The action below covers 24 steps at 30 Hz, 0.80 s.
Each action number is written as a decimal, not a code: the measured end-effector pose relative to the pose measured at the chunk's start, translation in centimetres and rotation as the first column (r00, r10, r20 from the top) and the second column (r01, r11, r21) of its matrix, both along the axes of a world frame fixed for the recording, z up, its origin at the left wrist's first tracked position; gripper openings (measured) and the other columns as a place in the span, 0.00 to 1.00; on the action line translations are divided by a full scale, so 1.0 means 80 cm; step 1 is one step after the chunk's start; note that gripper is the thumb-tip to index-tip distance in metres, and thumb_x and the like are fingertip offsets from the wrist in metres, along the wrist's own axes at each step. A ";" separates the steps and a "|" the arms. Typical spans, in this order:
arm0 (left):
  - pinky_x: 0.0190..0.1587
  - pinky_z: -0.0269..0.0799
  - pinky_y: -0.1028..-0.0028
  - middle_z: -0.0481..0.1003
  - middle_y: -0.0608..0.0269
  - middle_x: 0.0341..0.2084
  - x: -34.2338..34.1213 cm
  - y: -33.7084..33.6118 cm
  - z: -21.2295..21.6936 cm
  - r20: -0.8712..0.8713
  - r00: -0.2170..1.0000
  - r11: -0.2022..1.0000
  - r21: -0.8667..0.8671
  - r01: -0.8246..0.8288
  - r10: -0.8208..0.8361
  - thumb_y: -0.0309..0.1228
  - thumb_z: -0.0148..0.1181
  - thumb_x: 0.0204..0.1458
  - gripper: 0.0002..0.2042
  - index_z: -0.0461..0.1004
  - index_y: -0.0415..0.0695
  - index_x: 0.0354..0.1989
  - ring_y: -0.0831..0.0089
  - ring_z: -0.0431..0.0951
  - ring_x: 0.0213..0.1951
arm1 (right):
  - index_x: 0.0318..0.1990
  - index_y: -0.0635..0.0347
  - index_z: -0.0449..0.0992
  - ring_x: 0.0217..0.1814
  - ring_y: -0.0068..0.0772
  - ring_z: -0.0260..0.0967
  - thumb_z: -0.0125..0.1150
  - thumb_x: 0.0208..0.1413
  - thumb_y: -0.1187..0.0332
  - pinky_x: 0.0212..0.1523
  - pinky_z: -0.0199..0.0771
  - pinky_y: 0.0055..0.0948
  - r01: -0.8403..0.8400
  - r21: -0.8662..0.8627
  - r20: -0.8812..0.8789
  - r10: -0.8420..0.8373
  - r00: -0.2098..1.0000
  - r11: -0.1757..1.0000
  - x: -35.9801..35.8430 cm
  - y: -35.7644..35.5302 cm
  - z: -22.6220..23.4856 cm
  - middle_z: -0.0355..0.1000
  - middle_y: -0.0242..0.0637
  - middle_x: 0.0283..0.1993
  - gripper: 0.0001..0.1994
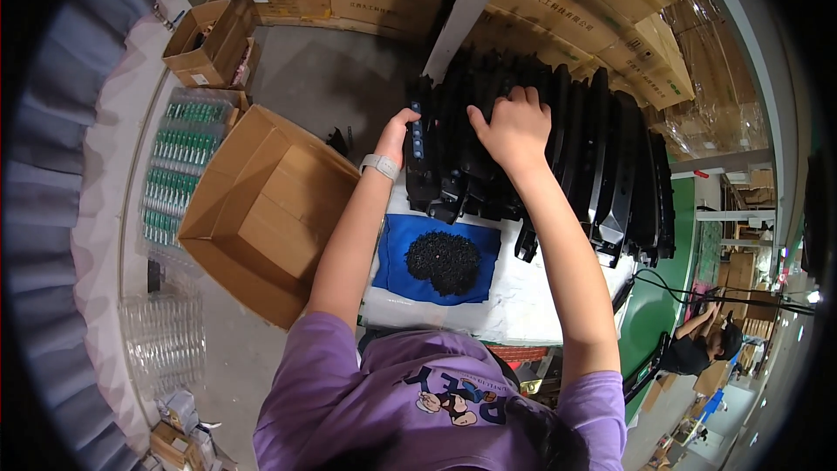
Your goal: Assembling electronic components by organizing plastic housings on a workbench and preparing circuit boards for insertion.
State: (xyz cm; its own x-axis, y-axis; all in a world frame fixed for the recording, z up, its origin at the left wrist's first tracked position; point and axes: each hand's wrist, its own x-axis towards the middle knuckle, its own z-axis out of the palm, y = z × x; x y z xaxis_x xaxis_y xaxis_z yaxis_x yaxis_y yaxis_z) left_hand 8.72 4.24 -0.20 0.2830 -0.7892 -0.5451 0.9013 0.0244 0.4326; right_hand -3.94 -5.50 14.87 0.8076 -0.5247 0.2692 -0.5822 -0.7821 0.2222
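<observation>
Nearest you, on the table [523,310]: one blue cloth [485,244] bearing a pile of small black pieces [443,263]. Beyond the cloth: one row of black plastic parts [571,139]; at its left end one dark, blue-dotted strip [418,133], long axis running away from you, just right of your left hand [395,137], the nearer, its thumb touching, remaining fingers hidden, so grip cannot be told. Beyond the cloth, slightly to its right: your right hand [519,128], palm down over the row, fingers bent, tips hidden, hold likewise unclear; farthest, stacked cartons [558,9].

White tabletop [519,307]: row of black plastic parts [580,148]; nearer, 1 blue cloth [395,249] under heap of black bits [443,263].
</observation>
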 end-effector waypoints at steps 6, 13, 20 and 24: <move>0.32 0.73 0.71 0.77 0.56 0.31 0.003 0.012 0.001 0.012 0.999 0.995 -0.094 0.047 -0.046 0.38 0.46 0.47 0.19 0.74 0.34 0.37 0.68 0.76 0.28 | 0.22 0.58 0.79 0.43 0.38 0.64 0.61 0.39 0.54 0.41 0.62 0.38 0.036 -0.030 -0.114 -0.040 0.993 0.999 0.021 -0.016 -0.017 0.73 0.38 0.29 0.15; 0.35 0.74 0.71 0.77 0.54 0.36 -0.021 0.031 0.016 0.098 0.993 0.990 -0.131 -0.058 0.071 0.33 0.44 0.50 0.19 0.72 0.32 0.43 0.68 0.77 0.31 | 0.22 0.59 0.79 0.40 0.37 0.67 0.63 0.38 0.52 0.42 0.62 0.39 -0.019 -0.105 -0.110 0.007 0.994 0.994 0.016 -0.004 -0.014 0.73 0.36 0.26 0.17; 0.38 0.72 0.72 0.77 0.57 0.36 -0.035 0.035 0.036 0.132 0.978 0.979 -0.150 -0.139 0.159 0.35 0.45 0.52 0.18 0.73 0.33 0.43 0.71 0.76 0.32 | 0.23 0.58 0.80 0.40 0.36 0.66 0.62 0.35 0.58 0.41 0.62 0.36 -0.002 -0.023 -0.158 -0.001 0.987 1.000 0.018 -0.005 -0.014 0.73 0.35 0.27 0.13; 0.38 0.72 0.73 0.77 0.56 0.35 -0.047 0.036 0.017 0.260 0.933 0.969 -0.092 -0.231 0.247 0.32 0.45 0.53 0.16 0.73 0.33 0.40 0.72 0.76 0.32 | 0.20 0.61 0.78 0.38 0.38 0.67 0.61 0.35 0.58 0.39 0.65 0.37 -0.012 -0.012 -0.085 0.011 0.996 1.000 0.020 -0.006 -0.016 0.73 0.38 0.25 0.14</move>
